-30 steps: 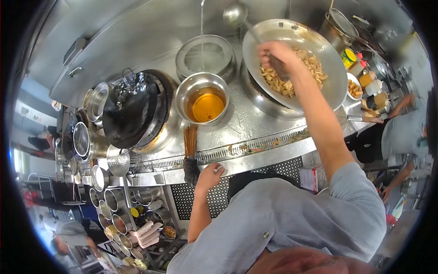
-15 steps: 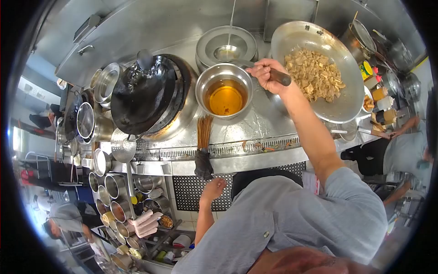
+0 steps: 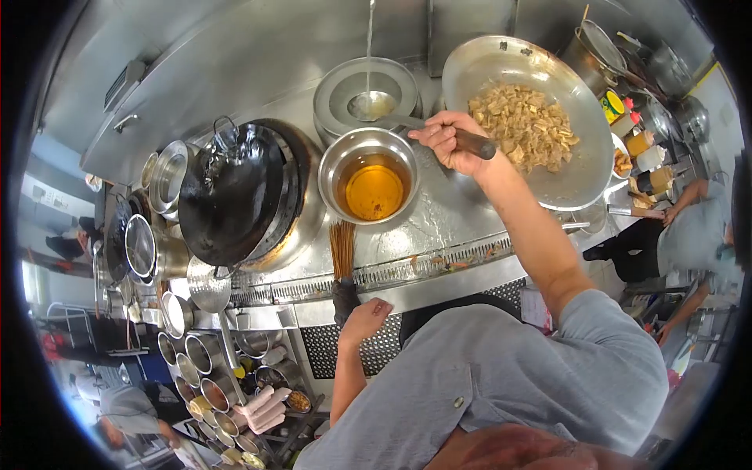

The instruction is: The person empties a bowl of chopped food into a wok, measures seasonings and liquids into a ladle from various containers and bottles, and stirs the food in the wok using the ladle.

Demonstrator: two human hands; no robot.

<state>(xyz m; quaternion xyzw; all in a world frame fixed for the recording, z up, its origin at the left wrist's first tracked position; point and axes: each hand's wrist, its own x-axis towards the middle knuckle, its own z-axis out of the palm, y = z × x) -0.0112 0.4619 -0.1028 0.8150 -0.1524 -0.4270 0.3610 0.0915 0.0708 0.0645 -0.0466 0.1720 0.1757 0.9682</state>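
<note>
My right hand grips the wooden handle of a ladle. Its bowl is over a round metal basin, under a thin stream of water. Just below stands a steel pot with amber liquid in it. My left hand is loosely curled by the counter's front edge, with nothing visible in it. Beside it is a bamboo brush, whose dark wrapped handle end overhangs the edge; whether the hand touches it I cannot tell.
A black wok sits tilted on the left burner. On the right a wide metal pan holds cooked pieces. Bottles stand farther right. Steel containers fill a lower left rack. Other people work at both sides.
The view has shifted a little. My left hand now appears closer to the brush's handle end. The ladle stays in my right hand, its bowl still by the water stream.
</note>
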